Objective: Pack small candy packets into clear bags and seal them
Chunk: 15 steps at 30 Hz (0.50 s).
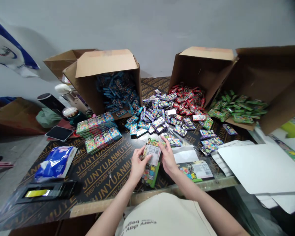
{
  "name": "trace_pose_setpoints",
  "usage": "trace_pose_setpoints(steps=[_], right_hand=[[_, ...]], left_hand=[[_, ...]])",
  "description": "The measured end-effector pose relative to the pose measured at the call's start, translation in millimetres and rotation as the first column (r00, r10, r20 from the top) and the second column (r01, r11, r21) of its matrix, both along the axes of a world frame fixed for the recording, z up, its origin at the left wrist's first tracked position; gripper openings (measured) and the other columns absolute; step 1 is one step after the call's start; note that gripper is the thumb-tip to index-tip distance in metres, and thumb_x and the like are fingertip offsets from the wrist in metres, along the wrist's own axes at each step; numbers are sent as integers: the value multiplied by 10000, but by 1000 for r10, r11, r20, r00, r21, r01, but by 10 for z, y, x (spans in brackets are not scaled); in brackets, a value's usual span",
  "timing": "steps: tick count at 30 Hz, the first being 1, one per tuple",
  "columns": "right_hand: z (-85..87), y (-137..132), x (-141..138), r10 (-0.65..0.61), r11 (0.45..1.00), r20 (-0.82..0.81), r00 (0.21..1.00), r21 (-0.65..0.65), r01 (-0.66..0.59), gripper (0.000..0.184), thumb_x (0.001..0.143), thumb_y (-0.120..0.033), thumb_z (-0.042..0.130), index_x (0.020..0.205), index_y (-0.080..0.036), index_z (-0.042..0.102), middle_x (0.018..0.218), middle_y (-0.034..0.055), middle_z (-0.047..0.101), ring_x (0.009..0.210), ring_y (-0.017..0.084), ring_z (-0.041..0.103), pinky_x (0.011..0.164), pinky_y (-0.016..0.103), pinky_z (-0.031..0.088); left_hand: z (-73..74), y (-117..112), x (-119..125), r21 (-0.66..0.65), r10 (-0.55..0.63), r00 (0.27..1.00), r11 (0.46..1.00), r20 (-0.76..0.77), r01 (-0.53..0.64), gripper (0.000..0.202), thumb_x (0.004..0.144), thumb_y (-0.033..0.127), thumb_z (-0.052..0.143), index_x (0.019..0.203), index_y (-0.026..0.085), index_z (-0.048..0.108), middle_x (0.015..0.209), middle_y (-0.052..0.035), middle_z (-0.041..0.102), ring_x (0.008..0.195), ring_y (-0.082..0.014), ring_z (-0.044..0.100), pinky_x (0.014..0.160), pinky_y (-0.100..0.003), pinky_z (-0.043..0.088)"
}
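Observation:
Both my hands hold one small printed packet [153,152] with a white label panel, lifted just above the dark table near its front edge. My left hand [137,165] grips its left side with fingers closed on it. My right hand [167,156] pinches its right side. Under the packet lies a green-edged packet [150,175]. A flat printed card [195,170] lies to the right of my right hand. Just beyond my hands spreads a heap of purple packets [157,114].
Tipped cardboard boxes spill blue packets [116,90], red packets [186,98] and green packets [236,108]. Stacked colourful packs [98,131] sit left of centre. A tissue pack [55,162], black tray [45,192] and white sheets [260,168] flank the table [105,177].

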State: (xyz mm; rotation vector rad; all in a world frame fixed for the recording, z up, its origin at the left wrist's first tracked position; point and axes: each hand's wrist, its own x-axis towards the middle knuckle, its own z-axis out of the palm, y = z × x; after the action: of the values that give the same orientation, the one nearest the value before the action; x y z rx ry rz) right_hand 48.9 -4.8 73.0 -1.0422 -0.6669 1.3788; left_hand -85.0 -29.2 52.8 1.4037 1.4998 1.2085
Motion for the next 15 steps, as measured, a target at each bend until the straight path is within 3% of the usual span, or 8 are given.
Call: trace_pose_setpoints(steps=[2, 4, 8, 11, 15], right_hand=[[49, 33, -64, -74, 996, -55, 996, -44, 71, 354, 710, -352, 625, 1034, -226, 557, 988, 16, 638, 871, 171, 610, 772, 293, 481], [75, 62, -63, -79, 993, -88, 993, -89, 71, 289, 686, -308, 625, 950, -209, 563, 841, 0, 655, 764, 168, 622, 694, 282, 491], [148, 81, -10, -7, 987, -136, 991, -158, -15, 365, 597, -158, 577, 951, -211, 508, 608, -43, 629, 588, 161, 611, 574, 263, 475], [254, 82, -8, 31, 983, -123, 992, -175, -52, 444, 528, -91, 519, 954, -204, 467, 628, -34, 654, 593, 159, 620, 570, 252, 471], [342, 58, -36, 112, 975, -140, 984, -178, -136, 501, 505, -82, 503, 980, -219, 425, 709, -25, 678, 610, 170, 633, 570, 266, 474]], left_hand=[[-30, -21, 132, -39, 8, 975, 999, 222, 1, 372, 786, 359, 562, 1112, 184, 587, 917, -46, 573, 882, -179, 556, 818, -306, 436], [-53, -57, 216, -75, 37, 923, 997, 383, -9, 361, 792, 344, 561, 1109, 174, 590, 954, -55, 607, 888, -177, 566, 803, -289, 440], [-34, -119, 265, -133, 86, 841, 991, 534, -17, 392, 741, 317, 627, 1099, 158, 600, 1029, -67, 638, 909, -180, 581, 800, -270, 442], [44, -132, 263, -164, 129, 790, 986, 600, -36, 380, 703, 292, 669, 1056, 161, 616, 1006, -48, 658, 874, -159, 595, 775, -241, 446], [213, -93, 229, -313, 266, 654, 949, 708, -48, 246, 688, 342, 668, 839, 148, 649, 775, -4, 682, 659, -120, 605, 634, -212, 454]])
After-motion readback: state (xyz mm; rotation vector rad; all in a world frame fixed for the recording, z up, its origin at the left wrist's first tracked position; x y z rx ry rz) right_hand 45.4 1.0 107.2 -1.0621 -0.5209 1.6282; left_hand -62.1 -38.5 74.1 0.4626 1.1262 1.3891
